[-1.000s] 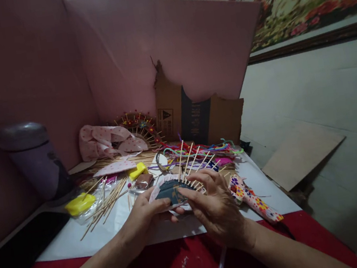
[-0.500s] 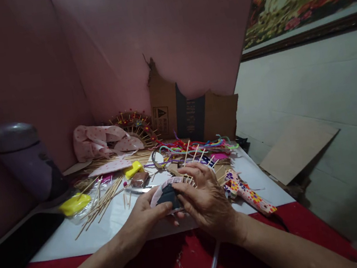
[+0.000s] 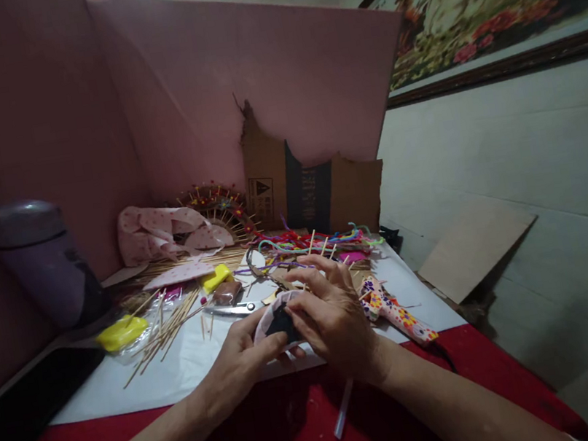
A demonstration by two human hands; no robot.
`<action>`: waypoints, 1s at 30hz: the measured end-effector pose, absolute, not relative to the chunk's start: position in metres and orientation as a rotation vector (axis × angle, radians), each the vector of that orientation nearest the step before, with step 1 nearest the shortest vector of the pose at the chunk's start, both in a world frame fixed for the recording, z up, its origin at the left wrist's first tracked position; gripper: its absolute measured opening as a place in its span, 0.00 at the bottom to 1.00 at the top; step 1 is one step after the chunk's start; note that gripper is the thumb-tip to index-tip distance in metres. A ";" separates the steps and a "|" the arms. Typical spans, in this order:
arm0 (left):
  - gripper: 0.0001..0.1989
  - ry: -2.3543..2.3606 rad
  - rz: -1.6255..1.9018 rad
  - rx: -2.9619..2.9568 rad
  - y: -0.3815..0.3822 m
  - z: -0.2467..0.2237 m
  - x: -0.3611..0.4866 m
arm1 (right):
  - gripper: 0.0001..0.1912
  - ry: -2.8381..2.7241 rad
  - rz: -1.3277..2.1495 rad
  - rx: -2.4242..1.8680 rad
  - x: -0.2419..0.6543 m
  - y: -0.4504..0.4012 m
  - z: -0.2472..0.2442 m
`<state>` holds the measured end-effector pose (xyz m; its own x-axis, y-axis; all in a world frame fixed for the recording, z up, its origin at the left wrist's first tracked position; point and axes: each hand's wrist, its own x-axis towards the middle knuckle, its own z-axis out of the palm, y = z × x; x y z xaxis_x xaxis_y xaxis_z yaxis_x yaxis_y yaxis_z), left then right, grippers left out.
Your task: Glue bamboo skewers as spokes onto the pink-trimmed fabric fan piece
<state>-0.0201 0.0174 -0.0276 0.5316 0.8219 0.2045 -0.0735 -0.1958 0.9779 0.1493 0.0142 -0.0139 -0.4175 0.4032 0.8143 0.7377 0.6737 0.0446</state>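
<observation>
Low over the front of the white sheet, both hands hold a small curved piece (image 3: 281, 325) with a dark face and a pale pink fabric rim. My left hand (image 3: 245, 357) is closed on its left side, thumb across the dark face and fingertips underneath. At the right edge, my right hand (image 3: 333, 318) pinches it between thumb and forefinger, the other fingers raised. Thin wooden sticks (image 3: 323, 245) stick up behind that hand; whether they belong to the held piece, I cannot tell. Scissors (image 3: 233, 309) lie just beyond my left hand.
Left of the hands lie loose wooden sticks (image 3: 170, 331), yellow packets (image 3: 121, 333) and a brown packet (image 3: 227, 293). A flowered hot glue gun (image 3: 396, 312) rests at right. Behind are colourful pipe cleaners (image 3: 297, 240), pink fabric (image 3: 144, 232) and torn cardboard (image 3: 265, 158). A tumbler (image 3: 41, 266) stands far left.
The held piece has tipped, so its pink rim shows as a curved wall around the dark face. My right fingers have lifted and shifted slightly. The whole view has turned a little right.
</observation>
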 end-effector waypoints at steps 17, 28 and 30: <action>0.09 0.629 0.932 1.375 0.017 -0.032 -0.016 | 0.06 -2.035 -0.615 -0.837 0.150 0.020 -0.019; 0.07 0.691 0.903 1.415 0.015 -0.028 -0.017 | 0.04 -2.111 -0.548 -0.881 0.147 0.017 -0.013; 0.07 0.695 0.914 1.432 0.014 -0.028 -0.016 | 0.05 -2.104 -0.576 -0.855 0.145 0.019 -0.015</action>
